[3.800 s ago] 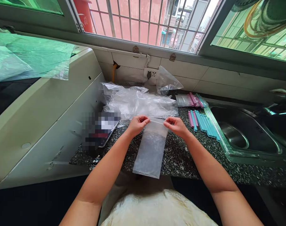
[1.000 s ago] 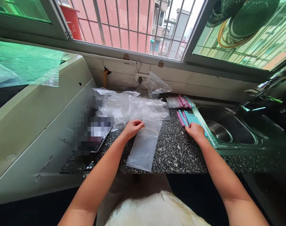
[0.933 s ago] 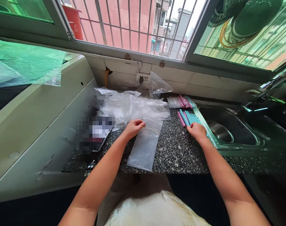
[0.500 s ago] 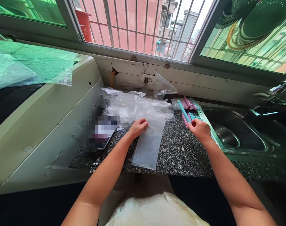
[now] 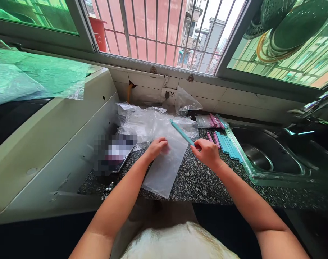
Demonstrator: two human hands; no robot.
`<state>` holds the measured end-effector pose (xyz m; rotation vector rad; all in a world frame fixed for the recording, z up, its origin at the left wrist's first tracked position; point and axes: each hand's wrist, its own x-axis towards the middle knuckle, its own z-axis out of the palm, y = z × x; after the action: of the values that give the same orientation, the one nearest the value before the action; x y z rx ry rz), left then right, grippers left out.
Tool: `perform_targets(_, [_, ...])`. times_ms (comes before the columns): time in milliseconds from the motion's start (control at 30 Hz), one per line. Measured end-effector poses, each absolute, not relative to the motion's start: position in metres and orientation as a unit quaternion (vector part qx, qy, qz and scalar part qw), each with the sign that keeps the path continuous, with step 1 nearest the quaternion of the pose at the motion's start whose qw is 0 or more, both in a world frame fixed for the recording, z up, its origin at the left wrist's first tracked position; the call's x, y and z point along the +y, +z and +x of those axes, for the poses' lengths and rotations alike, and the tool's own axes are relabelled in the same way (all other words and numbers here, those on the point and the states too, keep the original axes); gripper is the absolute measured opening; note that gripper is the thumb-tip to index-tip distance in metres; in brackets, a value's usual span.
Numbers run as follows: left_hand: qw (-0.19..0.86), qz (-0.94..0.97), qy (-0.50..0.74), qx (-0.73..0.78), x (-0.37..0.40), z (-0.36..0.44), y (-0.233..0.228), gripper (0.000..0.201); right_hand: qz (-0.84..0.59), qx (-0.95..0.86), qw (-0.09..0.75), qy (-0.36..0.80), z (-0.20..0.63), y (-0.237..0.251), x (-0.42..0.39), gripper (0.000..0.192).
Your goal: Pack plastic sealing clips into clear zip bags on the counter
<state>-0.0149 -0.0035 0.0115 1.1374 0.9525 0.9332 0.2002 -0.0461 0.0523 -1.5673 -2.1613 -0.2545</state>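
Clear bag (image 5: 164, 169) lies flat at frame centre on the speckled table (image 5: 201, 183), its near end over the edge. Left hand (image 5: 156, 147) presses its top, fingers curled on the plastic. Right hand (image 5: 207, 153) pinches a teal stick (image 5: 181, 132). Beyond: teal and pink sticks (image 5: 225, 143), crumpled plastic (image 5: 153, 122).

Speckled granite counter (image 5: 201, 181), clear bag (image 5: 164, 167), teal sticks (image 5: 228, 144), perhaps phone (image 5: 114, 153)

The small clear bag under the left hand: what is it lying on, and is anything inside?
The small clear bag lies flat on the speckled countertop, which shows through it. The left hand covers its top corner; nothing visible inside elsewhere.
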Motion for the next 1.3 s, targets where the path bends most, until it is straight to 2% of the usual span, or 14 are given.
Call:
perform_targets(200, [0.629, 0.507, 0.416, 0.418, -0.003, -0.015, 0.009, 0.008, -0.519, -0.822, 0.218, -0.087, 0.185, 0.039, -0.045, 0.02])
perform_targets(500, [0.557, 0.561, 0.412, 0.453, 0.0, -0.015, 0.005, 0.015, -0.485, -0.844, 0.214, -0.083, 0.197, 0.017, -0.042, 0.02])
perform_targets(867, [0.641, 0.494, 0.389, 0.44, -0.001, -0.014, 0.004, 0.011, -0.457, -0.863, 0.201, -0.072, 0.21, -0.004, -0.04, 0.021])
perform_targets(1300, [0.639, 0.52, 0.389, 0.412, -0.001, -0.018, 0.0, 0.022, -0.425, -0.882, 0.181, -0.092, 0.212, -0.003, -0.043, 0.018])
